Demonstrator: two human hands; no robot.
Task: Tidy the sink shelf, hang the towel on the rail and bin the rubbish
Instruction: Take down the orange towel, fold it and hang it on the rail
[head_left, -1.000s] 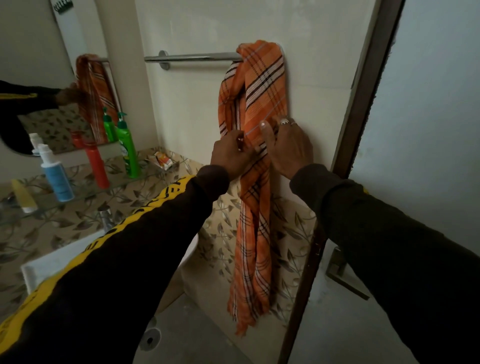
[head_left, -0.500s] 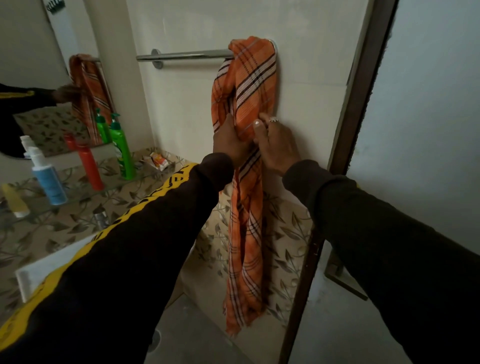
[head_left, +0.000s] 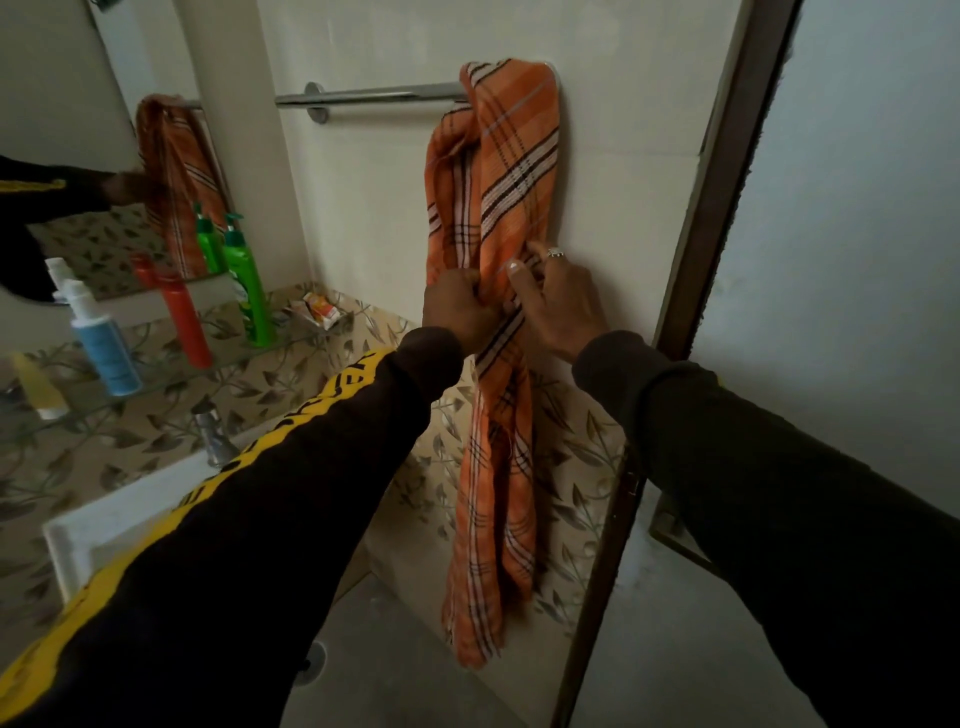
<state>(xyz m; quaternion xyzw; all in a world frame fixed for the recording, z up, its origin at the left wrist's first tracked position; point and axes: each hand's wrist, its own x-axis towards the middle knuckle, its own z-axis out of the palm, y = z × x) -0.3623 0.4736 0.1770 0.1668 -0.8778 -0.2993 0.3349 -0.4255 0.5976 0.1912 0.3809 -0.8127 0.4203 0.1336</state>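
Note:
An orange plaid towel (head_left: 498, 171) hangs bunched over the right end of the chrome rail (head_left: 374, 96) on the white wall. Its tail reaches down almost to the floor. My left hand (head_left: 457, 309) grips the towel's left fold at mid height. My right hand (head_left: 558, 299) pinches the right fold beside it, thumb in front. On the glass sink shelf (head_left: 291, 340) stand a green bottle (head_left: 247, 291), a red bottle (head_left: 182, 312) and a blue-and-white bottle (head_left: 101, 343). A small crumpled orange wrapper (head_left: 319, 309) lies at the shelf's right end.
A mirror (head_left: 67, 156) on the left reflects the towel and my arm. A tap (head_left: 213, 434) and a white basin (head_left: 119, 514) sit below the shelf. A yellowish tube (head_left: 39, 387) lies at the shelf's left. A dark door frame (head_left: 696, 260) runs close on the right.
Both hands have stayed clasped on the towel at mid height. The towel's lower part has drawn into a narrower bunch since a second ago.

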